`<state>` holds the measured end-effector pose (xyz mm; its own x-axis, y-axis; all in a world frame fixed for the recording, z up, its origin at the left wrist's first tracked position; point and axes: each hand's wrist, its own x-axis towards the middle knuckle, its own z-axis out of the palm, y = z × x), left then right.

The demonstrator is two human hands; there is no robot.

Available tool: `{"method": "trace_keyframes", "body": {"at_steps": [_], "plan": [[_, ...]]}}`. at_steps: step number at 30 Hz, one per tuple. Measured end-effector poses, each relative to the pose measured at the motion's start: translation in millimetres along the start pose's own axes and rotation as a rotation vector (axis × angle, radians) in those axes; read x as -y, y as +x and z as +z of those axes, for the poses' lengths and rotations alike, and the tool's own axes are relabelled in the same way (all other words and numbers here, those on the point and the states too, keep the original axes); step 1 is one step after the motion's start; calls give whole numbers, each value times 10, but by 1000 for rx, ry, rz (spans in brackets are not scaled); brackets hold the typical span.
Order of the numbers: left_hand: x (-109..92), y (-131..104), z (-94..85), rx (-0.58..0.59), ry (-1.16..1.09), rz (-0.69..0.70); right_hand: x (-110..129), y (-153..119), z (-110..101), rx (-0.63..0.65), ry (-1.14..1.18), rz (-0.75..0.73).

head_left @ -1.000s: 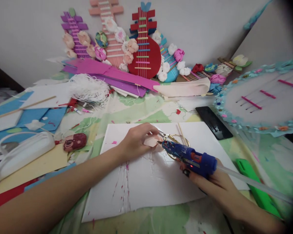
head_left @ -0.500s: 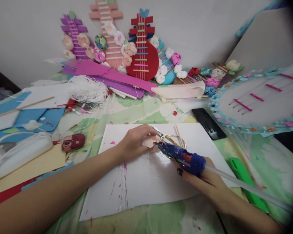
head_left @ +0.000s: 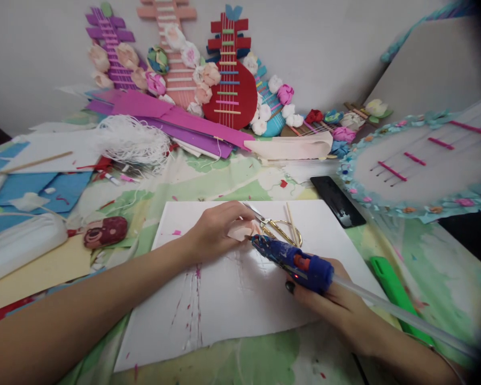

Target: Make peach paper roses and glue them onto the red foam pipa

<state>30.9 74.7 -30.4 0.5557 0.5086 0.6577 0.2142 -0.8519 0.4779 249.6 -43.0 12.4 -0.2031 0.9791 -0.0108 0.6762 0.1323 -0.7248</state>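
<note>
Between the thumb and fingers of my left hand (head_left: 218, 230) is a small pale peach paper petal (head_left: 240, 231). My right hand (head_left: 332, 299) grips a blue hot glue gun (head_left: 292, 262), its red light lit and a long clear glue stick (head_left: 388, 307) coming out of the back. The gun's nozzle points left and sits at the petal's right edge; whether it touches cannot be made out. Gold-handled scissors (head_left: 282, 230) lie just behind the nozzle, on a white board (head_left: 240, 315) marked with glue streaks and pink specks. A thin wooden stick (head_left: 291, 222) crosses the scissors' handles.
At right lie a black phone (head_left: 336, 200), a green box-cutter-like tool (head_left: 396, 294) and a flower-rimmed round fan shape (head_left: 420, 166). White string (head_left: 132, 144) and a dark red pouch (head_left: 105, 232) are at left. Behind, a red paper lute (head_left: 232, 96) leans on the wall.
The view has shifted slightly, so most things appear a little farther left. The glue gun stays at the petal, and both hands keep their hold.
</note>
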Motion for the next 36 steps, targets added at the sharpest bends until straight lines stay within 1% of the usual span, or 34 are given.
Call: {"method": "trace_keyframes", "body": {"at_steps": [6,9,15,22,26,31,36], "plan": [[-6,2,1,-21,-17,-25,-17,1,4,-32,-46,6],[-16,-1,5,-18,-12,-8,-25,10,1,-48,-67,7],[-15,-10,17,-11,-31,-27,-34,25,10,-26,-36,23],[16,-36,20,-16,-14,-14,39,9,8,16,50,-8],[-5,-19,19,-14,8,-22,20,11,19,-4,43,-13],[-35,0,30,-33,-22,-35,2,17,27,-50,16,-12],[-27,-9,40,-38,-3,-19,10,5,32,-20,38,-5]]}}
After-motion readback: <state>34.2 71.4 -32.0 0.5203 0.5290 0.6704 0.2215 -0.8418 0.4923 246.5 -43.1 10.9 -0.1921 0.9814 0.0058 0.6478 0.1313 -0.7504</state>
